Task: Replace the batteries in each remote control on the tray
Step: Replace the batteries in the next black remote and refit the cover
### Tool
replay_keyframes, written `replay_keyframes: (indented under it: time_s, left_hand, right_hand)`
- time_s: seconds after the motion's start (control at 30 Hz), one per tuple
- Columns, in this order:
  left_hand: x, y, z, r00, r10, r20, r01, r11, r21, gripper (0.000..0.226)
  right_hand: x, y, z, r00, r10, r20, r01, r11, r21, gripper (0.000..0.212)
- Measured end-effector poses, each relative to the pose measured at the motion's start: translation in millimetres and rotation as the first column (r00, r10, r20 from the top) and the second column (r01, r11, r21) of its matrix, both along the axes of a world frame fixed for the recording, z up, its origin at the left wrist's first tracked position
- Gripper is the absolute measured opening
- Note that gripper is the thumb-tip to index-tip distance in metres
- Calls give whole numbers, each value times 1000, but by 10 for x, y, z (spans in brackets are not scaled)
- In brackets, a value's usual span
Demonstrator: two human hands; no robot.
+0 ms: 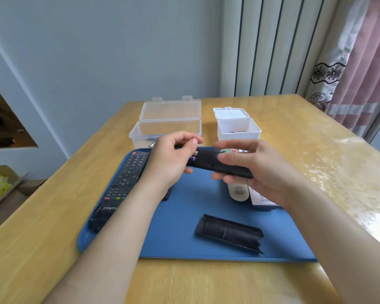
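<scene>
Black remote (224,164) gripped by right hand (261,170); left hand (171,159) clasps its open end, where spring pressure could eject battery (193,159).

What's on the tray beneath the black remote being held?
The lower end of a beige remote and, beside it, a white-labelled dark object show. The right hand and black remote cover much of both.

Shows a glossy light wooden table (283,137) before a plain pale grey-blue wall (110,51), with a white vertically ribbed panel (272,44) and a pink floral-trimmed fabric curtain (364,80) at far right and an open brown cardboard box (18,182) of yellow packaging low at left.
</scene>
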State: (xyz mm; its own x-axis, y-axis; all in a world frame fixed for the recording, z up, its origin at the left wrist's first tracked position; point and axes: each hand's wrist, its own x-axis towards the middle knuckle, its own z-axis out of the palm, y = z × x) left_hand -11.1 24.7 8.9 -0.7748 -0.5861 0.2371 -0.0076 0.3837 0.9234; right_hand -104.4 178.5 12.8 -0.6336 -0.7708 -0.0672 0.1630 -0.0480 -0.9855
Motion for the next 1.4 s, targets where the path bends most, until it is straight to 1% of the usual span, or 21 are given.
replay_keyframes:
  time_s: [0.1, 0.17, 0.2, 0.27, 0.3, 0.37, 0.4, 0.43, 0.5, 0.57, 0.67, 0.73, 0.8, 0.83, 0.93, 0.97, 1.03, 1.1, 1.2, 1.3, 1.4]
  left_hand:
    - [41, -18, 46, 993, -119, 27, 109, 966, 232, 20]
    - [65, -16, 68, 977, -210, -22, 203, 908, 366, 22]
    - [72, -10, 74, 966, -251, -63, 254, 870, 422, 23]
    - [73, 31, 81, 939, -318, -127, 339, 807, 483, 26]
    - [67, 67, 75, 929, -344, -137, 366, 796, 483, 26]
    - [54, 140, 64, 913, -387, -126, 401, 802, 443, 23]
    - [55, 159, 64, 907, -405, -115, 414, 806, 424, 23]
    - [60, 163, 74, 900, -423, -106, 427, 806, 409, 22]
    - [91, 132, 106, 881, -465, -88, 462, 805, 371, 23]
    - [135, 97, 137, 862, -505, -45, 495, 820, 288, 29]
    - [179, 105, 174, 847, -532, 19, 522, 838, 159, 34]
    - [195, 117, 198, 848, -529, 24, 523, 843, 124, 36]
    - [211, 142, 225, 849, -527, 13, 523, 845, 113, 35]
    - [215, 152, 228, 854, -519, 29, 516, 853, 78, 35]
    - [204, 191, 210, 908, -390, 152, 411, 899, -153, 30]
    - [197, 196, 195, 925, -342, 165, 372, 905, -208, 27]
    - [168, 218, 179, 942, -306, 137, 329, 922, -205, 20]
    - [144, 226, 171, 942, -316, 112, 328, 937, -118, 16]
    - [136, 213, 160, 929, -352, 114, 358, 933, -31, 17]
    - [140, 194, 162, 922, -373, 103, 379, 924, -46, 22]
    - [158, 189, 175, 914, -383, 134, 397, 912, -105, 25]
  right_hand:
    - [-40, 8, 12, 985, -92, 148, 108, 989, -103, 19]
    - [-43, 0, 13, 971, -141, 194, 171, 974, -146, 14]
    - [-36, -6, 11, 963, -150, 224, 193, 964, -182, 16]
    - [4, -35, -6, 960, -127, 250, 189, 951, -244, 22]
    - [44, -58, -23, 972, -114, 208, 163, 957, -240, 22]
    - [143, -110, -56, 988, -140, 64, 149, 974, -168, 19]
    - [182, -135, -66, 984, -176, 30, 179, 973, -149, 22]
    - [204, -149, -65, 977, -209, 34, 212, 966, -149, 27]
    - [199, -145, -35, 963, -242, 120, 260, 952, -164, 33]
    - [163, -123, -5, 939, -260, 225, 295, 945, -138, 36]
    - [131, -114, -6, 923, -238, 302, 284, 951, -120, 35]
    - [123, -114, -8, 925, -213, 314, 259, 959, -113, 32]
    - [105, -105, -4, 936, -204, 286, 238, 967, -89, 32]
    - [88, -101, -9, 944, -204, 261, 230, 971, -71, 32]
    - [45, -79, -11, 960, -211, 186, 220, 975, -29, 34]
    - [41, -71, -9, 963, -214, 166, 222, 974, -32, 35]
    - [49, -57, -1, 963, -241, 117, 250, 966, -67, 37]
    - [66, -52, 3, 956, -287, 63, 293, 948, -122, 37]
    - [92, -75, -3, 947, -321, 1, 318, 939, -133, 43]
    - [110, -92, -11, 936, -350, -34, 343, 930, -131, 46]
    - [126, -79, 10, 941, -337, -37, 332, 938, -97, 52]
